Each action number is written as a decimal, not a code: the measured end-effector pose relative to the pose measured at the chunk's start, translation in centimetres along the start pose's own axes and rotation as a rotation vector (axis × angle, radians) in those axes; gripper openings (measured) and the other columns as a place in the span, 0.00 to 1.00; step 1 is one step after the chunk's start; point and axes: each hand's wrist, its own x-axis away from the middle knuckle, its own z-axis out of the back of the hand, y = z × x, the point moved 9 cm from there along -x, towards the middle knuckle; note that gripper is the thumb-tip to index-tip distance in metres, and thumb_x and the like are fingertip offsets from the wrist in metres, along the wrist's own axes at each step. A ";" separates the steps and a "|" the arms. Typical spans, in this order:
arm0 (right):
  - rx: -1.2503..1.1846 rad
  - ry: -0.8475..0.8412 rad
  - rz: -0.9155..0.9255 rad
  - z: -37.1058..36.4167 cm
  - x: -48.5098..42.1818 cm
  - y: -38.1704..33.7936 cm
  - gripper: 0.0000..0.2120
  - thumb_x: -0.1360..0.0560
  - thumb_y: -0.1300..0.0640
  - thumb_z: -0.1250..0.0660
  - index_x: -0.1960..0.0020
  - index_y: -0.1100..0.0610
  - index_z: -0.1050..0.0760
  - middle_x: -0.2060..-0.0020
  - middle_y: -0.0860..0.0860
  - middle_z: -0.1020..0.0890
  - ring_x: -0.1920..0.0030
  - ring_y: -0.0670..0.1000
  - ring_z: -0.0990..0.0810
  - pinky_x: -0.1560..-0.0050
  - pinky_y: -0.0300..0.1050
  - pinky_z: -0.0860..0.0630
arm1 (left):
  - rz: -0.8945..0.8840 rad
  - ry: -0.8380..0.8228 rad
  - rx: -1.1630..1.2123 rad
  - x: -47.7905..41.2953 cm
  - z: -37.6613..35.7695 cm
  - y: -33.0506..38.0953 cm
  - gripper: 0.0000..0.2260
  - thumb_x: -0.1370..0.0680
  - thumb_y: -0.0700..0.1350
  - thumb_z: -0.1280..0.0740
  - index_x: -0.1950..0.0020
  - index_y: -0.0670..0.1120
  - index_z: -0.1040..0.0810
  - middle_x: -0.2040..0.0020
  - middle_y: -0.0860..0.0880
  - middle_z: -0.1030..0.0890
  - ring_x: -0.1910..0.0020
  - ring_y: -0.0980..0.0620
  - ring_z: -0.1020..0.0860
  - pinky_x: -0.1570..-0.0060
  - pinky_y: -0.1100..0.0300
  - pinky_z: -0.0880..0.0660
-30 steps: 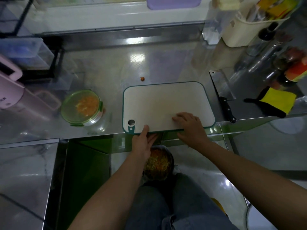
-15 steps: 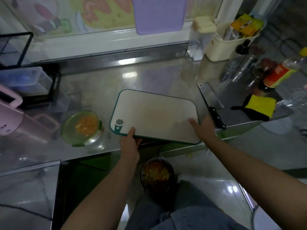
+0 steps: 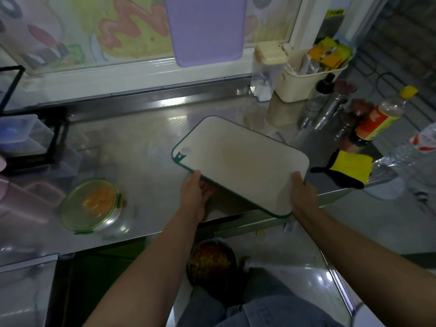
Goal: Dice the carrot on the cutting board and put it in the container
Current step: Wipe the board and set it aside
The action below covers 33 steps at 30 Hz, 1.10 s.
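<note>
Left hand (image 3: 195, 190) and right hand (image 3: 302, 193) grip the bare board (image 3: 243, 166) at centre frame. At lower left, a round glass container (image 3: 68, 215) holds diced carrot (image 3: 99, 199). At bottom centre, a bin (image 3: 188, 270) holds scraps.

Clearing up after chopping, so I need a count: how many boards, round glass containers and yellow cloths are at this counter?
Boards: 2, the white board gripped by the left hand and right hand, and the purple board at the back
Round glass containers: 1
Yellow cloths: 1
Total: 4
</note>
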 end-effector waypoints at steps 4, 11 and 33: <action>-0.080 0.199 -0.050 1.9 -1.6 -0.2 0.25 0.19 0.48 0.44 0.39 0.70 0.28 0.42 0.62 0.22 0.45 0.61 0.23 0.56 0.44 0.33 | 0.102 -0.152 -0.234 0.3 -3.6 -2.5 0.12 0.18 0.45 0.41 0.39 0.40 0.24 0.57 0.43 0.18 0.63 0.46 0.21 0.55 0.47 0.23; -0.060 0.367 -0.088 3.5 -3.5 -0.3 0.25 0.18 0.47 0.47 0.37 0.67 0.29 0.41 0.63 0.23 0.42 0.62 0.24 0.55 0.46 0.32 | 0.028 -0.080 -0.721 -0.4 -1.6 -4.0 0.09 0.20 0.36 0.40 0.46 0.38 0.21 0.61 0.42 0.20 0.62 0.44 0.21 0.61 0.57 0.25; 0.785 -0.500 0.634 -18.7 2.7 -2.4 0.29 0.23 0.58 0.37 0.24 0.58 0.43 0.24 0.56 0.44 0.25 0.58 0.45 0.25 0.52 0.47 | -0.406 0.077 -1.308 -5.1 4.5 5.3 0.10 0.22 0.40 0.37 0.42 0.41 0.21 0.45 0.39 0.22 0.46 0.41 0.23 0.46 0.57 0.31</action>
